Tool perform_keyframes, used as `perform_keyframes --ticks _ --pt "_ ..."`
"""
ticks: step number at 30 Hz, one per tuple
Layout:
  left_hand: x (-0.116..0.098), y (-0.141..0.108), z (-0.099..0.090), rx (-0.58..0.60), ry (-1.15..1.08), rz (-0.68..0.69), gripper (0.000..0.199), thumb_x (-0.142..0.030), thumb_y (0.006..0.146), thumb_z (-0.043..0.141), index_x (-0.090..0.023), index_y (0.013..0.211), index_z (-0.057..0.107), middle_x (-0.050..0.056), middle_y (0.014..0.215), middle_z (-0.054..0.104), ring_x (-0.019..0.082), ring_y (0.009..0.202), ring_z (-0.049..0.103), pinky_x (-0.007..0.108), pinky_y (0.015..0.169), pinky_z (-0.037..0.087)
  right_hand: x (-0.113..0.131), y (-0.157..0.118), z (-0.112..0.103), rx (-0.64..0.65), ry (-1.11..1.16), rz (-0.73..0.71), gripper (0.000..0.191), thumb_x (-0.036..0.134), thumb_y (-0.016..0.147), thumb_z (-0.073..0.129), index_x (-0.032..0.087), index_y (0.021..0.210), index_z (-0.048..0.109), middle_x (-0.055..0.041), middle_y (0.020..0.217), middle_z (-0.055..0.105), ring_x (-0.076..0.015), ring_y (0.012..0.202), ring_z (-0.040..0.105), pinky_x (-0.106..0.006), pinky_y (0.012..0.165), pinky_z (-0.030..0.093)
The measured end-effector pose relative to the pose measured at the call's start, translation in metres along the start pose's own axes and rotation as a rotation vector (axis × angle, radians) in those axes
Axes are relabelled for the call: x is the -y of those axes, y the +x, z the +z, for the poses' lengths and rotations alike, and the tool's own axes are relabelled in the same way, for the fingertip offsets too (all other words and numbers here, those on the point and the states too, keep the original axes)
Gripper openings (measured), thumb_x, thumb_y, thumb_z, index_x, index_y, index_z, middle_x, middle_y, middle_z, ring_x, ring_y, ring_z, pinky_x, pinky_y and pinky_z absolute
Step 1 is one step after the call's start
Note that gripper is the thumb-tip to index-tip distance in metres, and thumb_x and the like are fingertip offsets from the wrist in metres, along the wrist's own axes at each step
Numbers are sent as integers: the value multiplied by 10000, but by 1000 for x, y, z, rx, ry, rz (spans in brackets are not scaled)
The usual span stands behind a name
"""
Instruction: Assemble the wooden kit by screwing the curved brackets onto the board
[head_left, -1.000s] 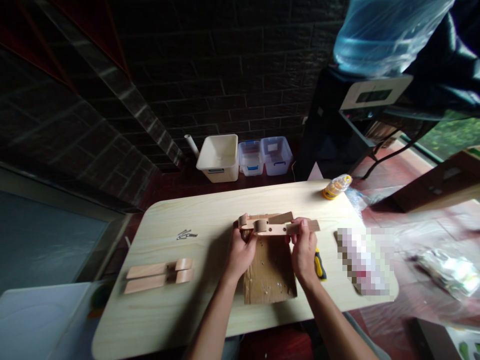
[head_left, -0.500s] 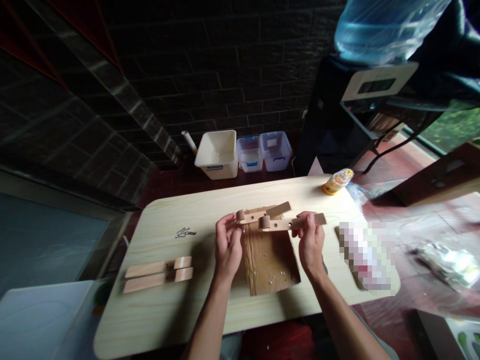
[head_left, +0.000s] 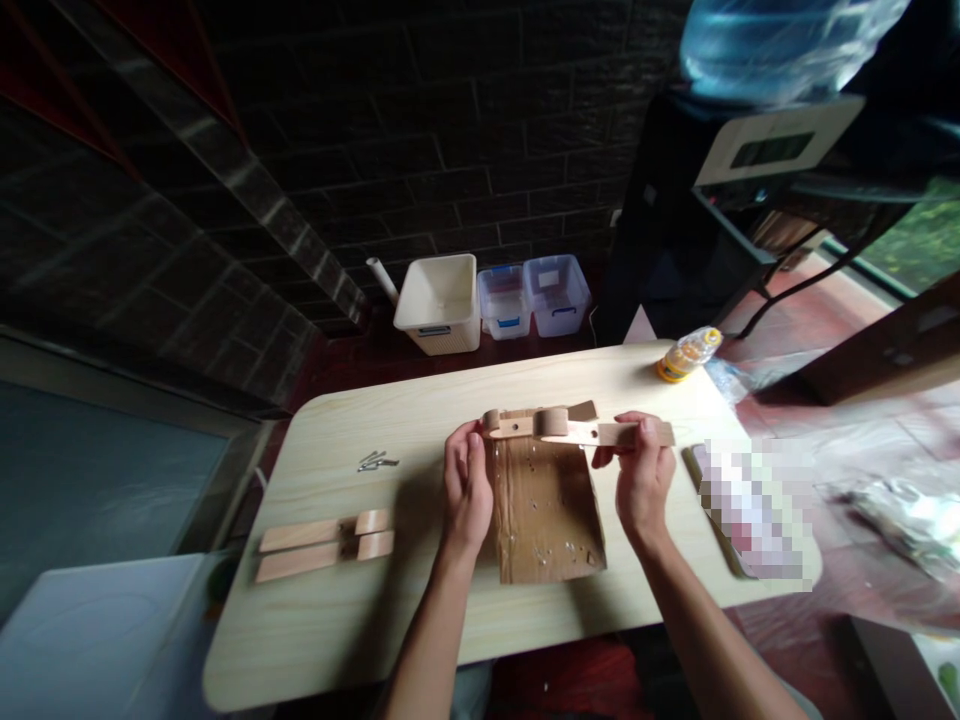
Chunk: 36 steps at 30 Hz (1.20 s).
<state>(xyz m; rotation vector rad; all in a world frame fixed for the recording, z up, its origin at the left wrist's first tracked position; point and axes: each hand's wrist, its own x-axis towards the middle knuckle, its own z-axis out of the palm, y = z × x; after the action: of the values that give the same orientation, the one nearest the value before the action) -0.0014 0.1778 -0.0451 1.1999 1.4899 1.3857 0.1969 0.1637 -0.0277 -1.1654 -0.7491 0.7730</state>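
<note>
My left hand pinches the left end of a wooden piece that has a round knob and a hole. My right hand grips a second wooden piece by its flat right end. The two pieces overlap, the right one in front. Below them lies a brown cardboard box with small bits on it. Two similar wooden pieces lie side by side at the left of the table, and several metal screws are behind them.
On the pale wooden table, a bottle with a yellow cap stands at the back right. A blurred-out item lies at the right. Beyond the table are a cream bin, two clear plastic boxes and a water dispenser.
The wooden piece in my right hand has risen slightly and now overlaps the left one more closely. The view has shifted a little.
</note>
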Motion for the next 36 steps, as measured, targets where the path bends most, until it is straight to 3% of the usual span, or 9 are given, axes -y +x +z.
perform_keyframes --ticks 4,7,11,14,19,28,36 --pt "-8 -5 -4 -81 50 145 360 -516 999 489 -194 1085 623 73 1066 664 167 954 634 274 847 510 2 0 -1 5 -92 -50 331 489 1031 438 204 931 573 71 501 529 -123 428 514 -231 456 393" --pt "-11 -11 -7 46 74 271 391 -500 1007 452 -183 1172 610 85 1044 666 154 848 622 265 756 517 0 -3 0 50 -130 -63 326 479 1036 432 206 925 570 67 493 536 -123 422 511 -236 456 400" --pt "-11 -20 -9 222 215 357 449 -451 941 572 -188 1305 559 45 906 679 137 727 617 239 669 509 -7 -8 -4 149 -195 -50 299 454 1034 455 205 943 592 60 498 566 -128 413 522 -257 484 443" --pt "-11 -24 -11 230 373 343 321 -338 908 634 -204 1200 620 13 830 695 120 669 629 207 623 495 -10 -12 -9 241 -283 -54 268 424 1028 484 205 951 618 51 501 584 -136 438 562 -258 504 461" --pt "-9 -22 -18 189 496 327 179 -274 898 636 -212 1062 668 18 860 734 139 747 684 201 661 517 -10 -12 -13 344 -371 -28 226 412 1005 527 215 957 627 43 542 603 -127 451 576 -230 452 432" --pt "-3 -11 -21 237 511 211 204 -301 910 623 -215 1092 658 22 920 744 139 778 693 200 694 533 -14 -7 -10 273 -477 -6 182 403 937 621 225 912 598 18 682 609 -110 485 531 -203 383 377" --pt "1 -8 -24 231 522 193 232 -296 896 633 -203 1109 646 20 901 733 136 766 676 199 680 524 -21 -5 -12 252 -474 2 182 401 943 616 223 914 596 37 653 512 -108 516 490 -195 388 359"
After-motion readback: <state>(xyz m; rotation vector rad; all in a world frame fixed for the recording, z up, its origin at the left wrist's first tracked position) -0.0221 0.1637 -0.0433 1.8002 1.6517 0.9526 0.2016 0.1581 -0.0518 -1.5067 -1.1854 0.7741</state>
